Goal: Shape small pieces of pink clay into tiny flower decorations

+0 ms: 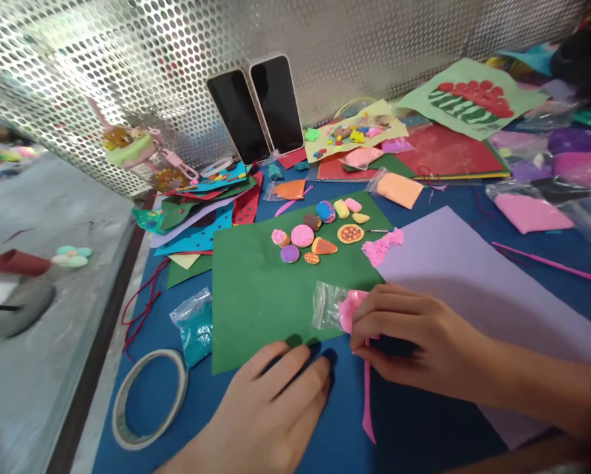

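Observation:
My left hand lies palm down at the lower edge of the green sheet, its fingers slightly apart and holding nothing I can see. My right hand is pinched, thumb against fingertips, beside a small clear bag of pink clay; what sits in the pinch is hidden. Below its fingertips lies a pink plastic clay tool, upper end covered. Small clay foods rest on the green sheet, among them a round pizza, a pink disc and a purple disc. Pink clay crumbs lie near the purple sheet.
A roll of tape and a bag of teal clay are at left. Two phones lean on the perforated metal panel. Craft papers pile at back left; more clay bags lie at right.

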Demonstrator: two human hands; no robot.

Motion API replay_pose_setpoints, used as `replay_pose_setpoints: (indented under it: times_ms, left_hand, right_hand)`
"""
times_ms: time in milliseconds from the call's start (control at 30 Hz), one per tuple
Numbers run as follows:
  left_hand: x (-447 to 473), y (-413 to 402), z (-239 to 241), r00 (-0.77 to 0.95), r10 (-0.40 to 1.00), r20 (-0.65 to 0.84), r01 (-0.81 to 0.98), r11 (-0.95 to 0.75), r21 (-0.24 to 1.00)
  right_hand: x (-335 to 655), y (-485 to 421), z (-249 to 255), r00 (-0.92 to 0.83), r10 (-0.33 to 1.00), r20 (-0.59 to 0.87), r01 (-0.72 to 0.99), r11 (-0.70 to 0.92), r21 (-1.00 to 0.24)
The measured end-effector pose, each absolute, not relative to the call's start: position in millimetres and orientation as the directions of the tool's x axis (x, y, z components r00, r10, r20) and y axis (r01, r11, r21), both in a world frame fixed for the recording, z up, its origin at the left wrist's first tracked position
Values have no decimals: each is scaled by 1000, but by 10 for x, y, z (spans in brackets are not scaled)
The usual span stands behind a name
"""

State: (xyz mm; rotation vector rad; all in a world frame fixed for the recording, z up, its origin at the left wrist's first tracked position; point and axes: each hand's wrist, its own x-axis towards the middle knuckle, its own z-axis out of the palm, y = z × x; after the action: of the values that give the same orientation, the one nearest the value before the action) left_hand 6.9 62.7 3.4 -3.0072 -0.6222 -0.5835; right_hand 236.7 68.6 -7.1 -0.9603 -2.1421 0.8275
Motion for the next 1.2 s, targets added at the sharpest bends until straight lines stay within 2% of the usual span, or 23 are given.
replay_pose_setpoints:
  times_ms: [167,267,333,400,500,567,633,733,800,900,1000,1100,1200]
  left_hand:
    - [-48,544,51,836,445,321,423,-895,141]
    - [-104,542,63,799,486,353,452,-874,179]
    - [-110,575,80,728,552,406,471,-834,288]
    - [-92,627,115,638,650,413,464,-752,468]
    - [-24,718,181,497,797,342,420,-566,709]
    - [41,775,210,430,857,283,371,-454,810]
    - [112,822,215,390,888,244,334,-384,861]
    - [190,866,191,340,897,282,350,-399,847]
    - [202,879,173,326,868,375,382,-484,787]
    - [155,884,164,393,762,515,434,-647,626]
    - [82,880,183,505,617,604,479,-782,398]
    - [58,876,207,556,547,626,522,-815,249]
    - [98,881,191,513,590,623,556,-782,283]
  right_hand:
    - [2337,676,-89,-546,785,293,383,545,-746]
    - [2320,671,-111,-558,780,285,388,548,-741]
    - [2298,668,-105,-565,779,273,388,542,-745]
    - [2259,669,-75,-568,784,251,377,518,-768]
    - [2174,688,4,-531,827,186,363,420,-832]
    - [2113,719,63,-476,871,124,360,322,-876]
    - [2062,755,111,-418,907,54,349,215,-912]
    - [2018,788,143,-343,937,-63,305,48,-951]
    - [2005,787,135,-319,938,-133,247,-53,-968]
    - [1994,769,94,-326,922,-209,90,-190,-978]
    - [1980,762,48,-337,903,-265,-59,-301,-952]
    - [1965,758,28,-310,910,-276,-118,-325,-938]
    - [1955,733,40,-326,922,-210,-102,-255,-961]
